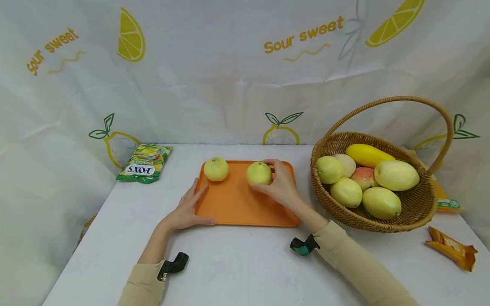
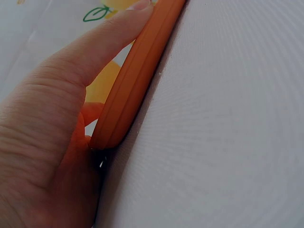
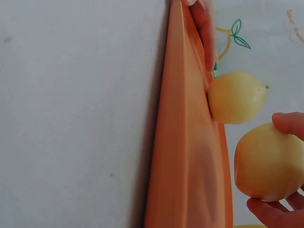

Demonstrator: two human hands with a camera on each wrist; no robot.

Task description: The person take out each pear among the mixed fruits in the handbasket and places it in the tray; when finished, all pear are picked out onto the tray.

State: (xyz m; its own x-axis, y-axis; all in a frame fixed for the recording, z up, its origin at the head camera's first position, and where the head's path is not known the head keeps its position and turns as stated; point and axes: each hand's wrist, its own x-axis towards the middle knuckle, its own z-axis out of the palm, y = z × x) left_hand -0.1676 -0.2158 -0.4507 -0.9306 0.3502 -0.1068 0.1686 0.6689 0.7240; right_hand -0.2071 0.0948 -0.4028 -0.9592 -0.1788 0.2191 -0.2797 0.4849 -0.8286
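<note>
My right hand [image 1: 281, 185] grips a round yellow-green pear [image 1: 257, 173] between thumb and fingers, over the right half of the orange tray [image 1: 237, 208]. In the right wrist view the held pear [image 3: 268, 164] shows a gap from the tray's surface. Another pear [image 1: 216, 169] rests in the tray's back left corner, its stem pointing up. My left hand [image 1: 187, 211] lies at the tray's front left corner, fingers spread along the left side and thumb along the front edge. The left wrist view shows that thumb [image 2: 114, 35] touching the tray's rim [image 2: 137, 71].
A handled wicker basket [image 1: 417, 221] holding several pears, a peach [image 1: 364, 177] and a long yellow fruit [image 1: 368, 155] stands right of the tray. Green Fox's bag [image 1: 143, 163] lies back left. An orange-brown wrapped snack [image 1: 451, 248] lies at the right; a yellow packet [image 1: 445, 202] shows behind the basket.
</note>
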